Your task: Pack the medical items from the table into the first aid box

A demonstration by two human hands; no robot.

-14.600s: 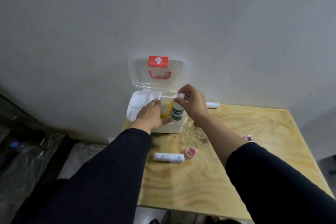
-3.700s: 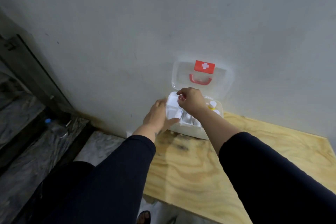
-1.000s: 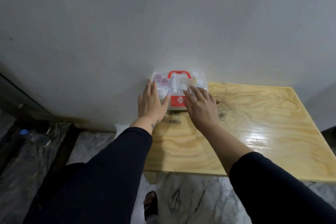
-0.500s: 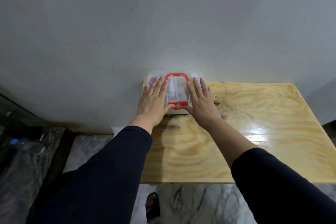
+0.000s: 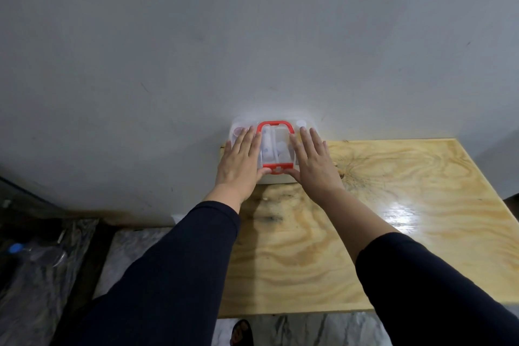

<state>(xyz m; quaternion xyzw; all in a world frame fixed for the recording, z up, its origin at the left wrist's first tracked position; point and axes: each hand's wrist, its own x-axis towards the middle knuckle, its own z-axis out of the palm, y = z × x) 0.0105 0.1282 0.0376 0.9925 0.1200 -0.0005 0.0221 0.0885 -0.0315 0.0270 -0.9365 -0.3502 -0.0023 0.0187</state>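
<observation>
The white first aid box [image 5: 276, 146] stands at the table's far left corner against the wall, its clear lid down and its red handle [image 5: 275, 124] folded flat on top. Through the lid I make out a pink cap [image 5: 238, 130] and white items inside. My left hand [image 5: 241, 159] lies flat on the left half of the lid, fingers spread. My right hand [image 5: 311, 161] lies flat on the right half. Both thumbs touch the red latch [image 5: 277, 169] at the front.
The plywood table [image 5: 393, 219] stretches right and toward me, with a glare patch at the right. A grey wall [image 5: 252, 36] rises just behind the box. Left of the table, on the marble floor, lies a plastic bottle with a blue cap [image 5: 15, 248].
Earlier the lid stood open while items went in. In the last second the lid came down and both hands slid forward to lie flat on it; since half a second ago they barely moved.
</observation>
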